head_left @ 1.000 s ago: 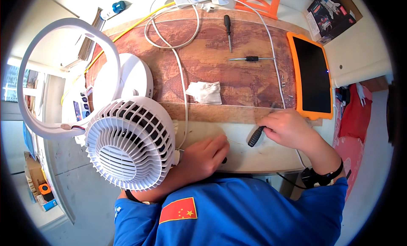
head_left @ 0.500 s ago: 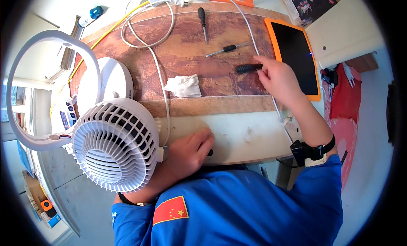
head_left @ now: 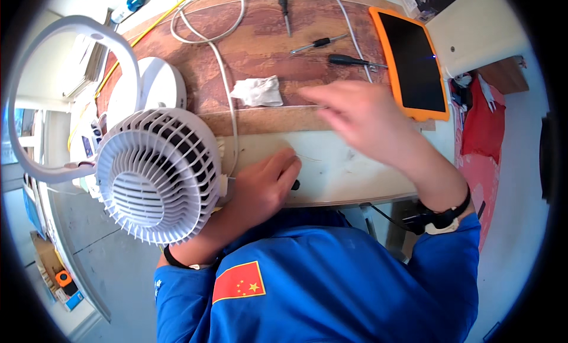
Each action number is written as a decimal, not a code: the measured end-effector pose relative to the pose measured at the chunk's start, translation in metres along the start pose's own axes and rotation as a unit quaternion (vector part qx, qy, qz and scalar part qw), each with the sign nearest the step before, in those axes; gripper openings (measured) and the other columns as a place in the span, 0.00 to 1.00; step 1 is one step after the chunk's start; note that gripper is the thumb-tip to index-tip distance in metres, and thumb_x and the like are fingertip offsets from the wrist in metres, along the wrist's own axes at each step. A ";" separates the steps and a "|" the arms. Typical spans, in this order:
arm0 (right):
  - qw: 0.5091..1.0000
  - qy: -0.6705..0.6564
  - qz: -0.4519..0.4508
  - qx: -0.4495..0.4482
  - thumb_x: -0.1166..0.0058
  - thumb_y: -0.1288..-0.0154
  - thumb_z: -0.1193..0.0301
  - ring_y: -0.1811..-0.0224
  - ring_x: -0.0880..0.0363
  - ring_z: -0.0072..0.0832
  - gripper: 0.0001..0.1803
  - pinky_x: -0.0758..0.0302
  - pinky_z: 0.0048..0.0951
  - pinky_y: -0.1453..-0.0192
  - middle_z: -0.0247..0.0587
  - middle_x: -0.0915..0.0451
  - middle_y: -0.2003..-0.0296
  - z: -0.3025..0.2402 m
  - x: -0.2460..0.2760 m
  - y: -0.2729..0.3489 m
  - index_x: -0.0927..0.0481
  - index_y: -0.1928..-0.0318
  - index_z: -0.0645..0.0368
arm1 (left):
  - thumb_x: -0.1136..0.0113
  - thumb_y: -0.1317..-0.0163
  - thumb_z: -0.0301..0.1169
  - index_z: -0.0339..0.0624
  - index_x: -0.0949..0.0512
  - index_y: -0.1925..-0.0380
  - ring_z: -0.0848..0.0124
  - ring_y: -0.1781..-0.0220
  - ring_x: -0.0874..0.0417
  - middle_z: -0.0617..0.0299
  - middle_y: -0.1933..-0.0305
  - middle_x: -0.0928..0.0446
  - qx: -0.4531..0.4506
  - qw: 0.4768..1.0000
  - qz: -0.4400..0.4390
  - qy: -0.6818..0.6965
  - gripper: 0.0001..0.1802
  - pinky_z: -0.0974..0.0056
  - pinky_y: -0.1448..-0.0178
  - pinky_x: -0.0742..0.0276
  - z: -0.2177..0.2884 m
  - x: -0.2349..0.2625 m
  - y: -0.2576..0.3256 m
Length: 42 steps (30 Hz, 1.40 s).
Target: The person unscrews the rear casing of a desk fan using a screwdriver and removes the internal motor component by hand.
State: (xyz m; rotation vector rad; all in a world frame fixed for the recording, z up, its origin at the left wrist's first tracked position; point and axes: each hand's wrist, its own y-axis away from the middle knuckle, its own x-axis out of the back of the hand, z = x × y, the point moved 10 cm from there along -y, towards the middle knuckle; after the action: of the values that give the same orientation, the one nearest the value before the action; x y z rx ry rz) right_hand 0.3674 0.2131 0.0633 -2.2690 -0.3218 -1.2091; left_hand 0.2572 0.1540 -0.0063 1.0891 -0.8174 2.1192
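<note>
A white desk fan (head_left: 139, 198) with a ribbed round grille leans over the table's near left edge, its ring-shaped stand (head_left: 16, 112) curving off to the left. Beside the grille, my left hand (head_left: 269, 180) is closed around what looks like a screwdriver (head_left: 296, 184); only its dark handle end and a bit of thin shaft toward the fan show. My right hand (head_left: 361, 115) hangs over the table's front strip, fingers stretched leftward, seemingly holding nothing. Beyond it lies a black-handled screwdriver (head_left: 349, 60). A crumpled white tissue (head_left: 258, 91) rests left of my right fingertips.
Two more slim tools lie farther back: a dark-handled screwdriver (head_left: 284, 12) and a double-ended driver (head_left: 319, 44). An orange-framed tablet (head_left: 414, 65) is at the right. A white cable (head_left: 222, 77) crosses the mat beside the fan's round base (head_left: 160, 83); a yellow cable (head_left: 139, 38) runs behind.
My right hand has let go of the black-handled screwdriver and moved left and nearer. The screwdriver now lies with its shaft toward the tablet. My left hand keeps its grip beside the fan.
</note>
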 end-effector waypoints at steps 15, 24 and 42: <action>0.975 0.194 0.004 -0.104 0.46 0.47 0.74 0.70 0.17 0.38 0.05 0.22 0.36 0.69 0.44 0.21 0.73 0.021 -0.094 -0.067 0.24 0.68 0.59 | 0.44 0.59 0.22 0.36 0.21 0.61 0.60 0.64 0.17 0.52 0.54 0.22 -0.009 0.998 0.041 -0.038 0.19 0.60 0.63 0.21 0.003 0.000 0.001; 0.975 -0.073 0.105 -0.184 0.43 0.42 0.75 0.63 0.17 0.29 0.11 0.21 0.29 0.59 0.40 0.17 0.64 0.070 -0.021 -0.027 0.22 0.57 0.60 | 0.43 0.54 0.23 0.37 0.20 0.62 0.61 0.62 0.17 0.55 0.56 0.21 -0.003 0.997 0.060 -0.042 0.16 0.62 0.63 0.21 0.004 0.004 -0.001; 0.905 0.014 0.227 -0.360 0.37 0.46 0.72 0.65 0.19 0.40 0.07 0.23 0.33 0.57 0.46 0.18 0.69 0.142 0.017 0.064 0.15 0.67 0.61 | 0.44 0.58 0.21 0.37 0.21 0.61 0.60 0.61 0.18 0.55 0.56 0.22 -0.005 0.997 0.062 -0.037 0.19 0.60 0.62 0.21 0.004 0.005 -0.002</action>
State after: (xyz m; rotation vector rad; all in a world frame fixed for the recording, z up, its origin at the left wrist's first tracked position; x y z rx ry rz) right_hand 0.5041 0.2398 -0.0087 -2.6907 0.7583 -1.2200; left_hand 0.2585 0.1533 0.0006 1.1438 -0.9535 2.1848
